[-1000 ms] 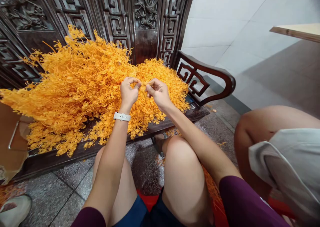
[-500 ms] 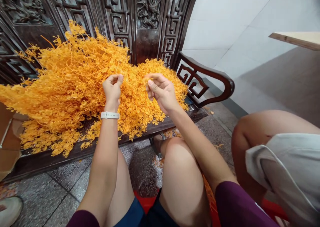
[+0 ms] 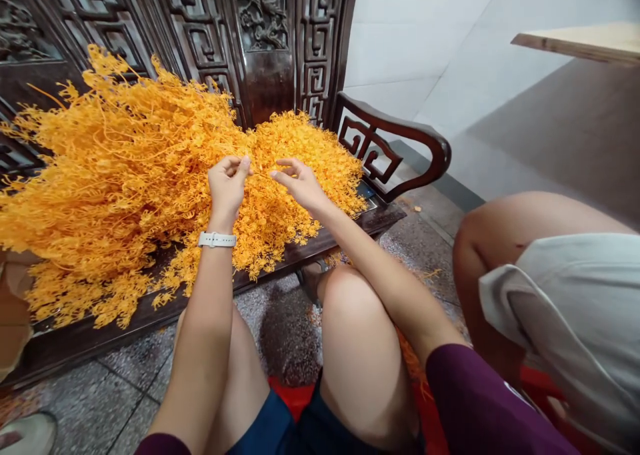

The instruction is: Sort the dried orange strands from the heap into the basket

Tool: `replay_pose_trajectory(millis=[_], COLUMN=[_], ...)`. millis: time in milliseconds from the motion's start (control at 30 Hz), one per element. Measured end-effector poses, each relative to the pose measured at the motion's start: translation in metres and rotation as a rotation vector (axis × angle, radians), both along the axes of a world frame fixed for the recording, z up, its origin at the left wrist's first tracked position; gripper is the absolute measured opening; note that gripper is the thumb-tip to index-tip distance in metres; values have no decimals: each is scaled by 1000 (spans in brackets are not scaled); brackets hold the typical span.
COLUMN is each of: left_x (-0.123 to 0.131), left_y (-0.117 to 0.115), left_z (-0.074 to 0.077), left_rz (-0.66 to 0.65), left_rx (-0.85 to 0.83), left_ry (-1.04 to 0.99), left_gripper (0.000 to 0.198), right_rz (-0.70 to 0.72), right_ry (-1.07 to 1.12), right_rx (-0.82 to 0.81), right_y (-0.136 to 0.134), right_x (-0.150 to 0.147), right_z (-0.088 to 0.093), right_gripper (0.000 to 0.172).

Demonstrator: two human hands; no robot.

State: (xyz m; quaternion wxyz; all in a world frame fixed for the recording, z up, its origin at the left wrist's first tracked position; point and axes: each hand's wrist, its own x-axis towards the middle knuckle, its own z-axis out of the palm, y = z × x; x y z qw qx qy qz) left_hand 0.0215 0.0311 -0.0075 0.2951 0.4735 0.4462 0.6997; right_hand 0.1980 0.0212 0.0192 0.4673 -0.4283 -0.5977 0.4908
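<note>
A large heap of orange, curly-tipped plastic-looking sprigs [image 3: 125, 175] covers most of the dark wooden bench seat [image 3: 295, 258]. In front of the heap, my left hand [image 3: 227, 185] is closed in a pinch, with thumb against forefinger. What lies in that pinch blends into the orange behind it, so I cannot make it out. Just to its right, my right hand [image 3: 303, 187] has its thumb and fingers apart with nothing visible between them. The fingertips of both hands point toward each other across a small gap.
A carved bench back [image 3: 270, 85] rises behind the heap, and a curved armrest [image 3: 400, 125] closes the right end. Cardboard [image 3: 13, 315] stands at the left edge. Another person's knee [image 3: 493, 241] is close on my right. A wooden board edge [image 3: 580, 47] juts in at upper right.
My right hand has moved left toward my left hand and its fingers have opened; the small orange piece it pinched no longer shows there. The camera view has shifted slightly right.
</note>
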Motion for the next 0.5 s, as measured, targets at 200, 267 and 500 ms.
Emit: replay_pose_trajectory(millis=[200, 267, 500], left_x=[1, 1, -4], left_y=[2, 3, 14], left_z=[-2, -2, -5], left_rz=[40, 63, 266], left_rx=[-10, -30, -82], left_ry=[-9, -25, -25], left_gripper=[34, 33, 29], right_rz=[90, 162, 1060], right_ry=[36, 56, -115], right_rx=[102, 184, 296], right_y=[5, 0, -63], right_x=[-3, -4, -10], right_z=[-5, 1, 50], right_gripper=[30, 21, 11])
